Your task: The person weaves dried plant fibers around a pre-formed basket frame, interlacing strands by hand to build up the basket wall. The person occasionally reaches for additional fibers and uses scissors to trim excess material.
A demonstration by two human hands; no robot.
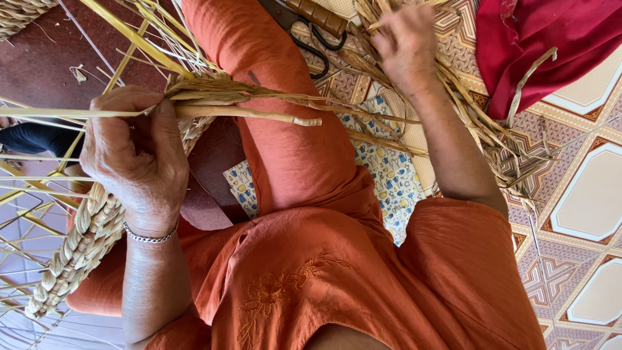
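Left hand (136, 162) grips braid (81, 243); right hand (405, 42) in straw (479, 123).

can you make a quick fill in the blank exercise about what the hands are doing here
1. The left hand grips a twisted bundle of straw that joins a ____ straw band.
2. The right hand reaches into loose ____ on the patterned floor.
3. The left wrist wears a silver ____.
4. The person's clothes are ____.

Missing words: braided; straw; bracelet; orange
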